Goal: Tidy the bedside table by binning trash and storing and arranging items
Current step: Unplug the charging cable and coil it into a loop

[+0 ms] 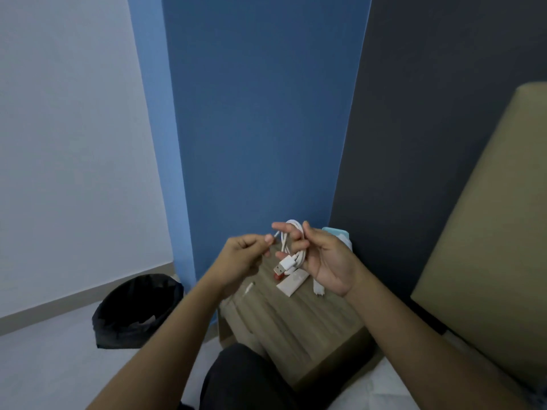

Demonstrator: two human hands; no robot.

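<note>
A tall blue wall [260, 113] stands in the middle. A pale white wall [68, 143] is on its left and a dark grey wall [438, 113] on its right. A tan headboard [497, 232] leans at the far right. The floor [44, 368] is light.

The cable [293, 247] in the right hand [328, 261] is white. Its plug [283, 265] is white with a silver tip. Under the hands, the table [284, 318] is brown with wood stripes. Left of the left hand [239, 258], the bin [136, 309] is black. Behind the hands, the wall [257, 113] is blue.
</note>
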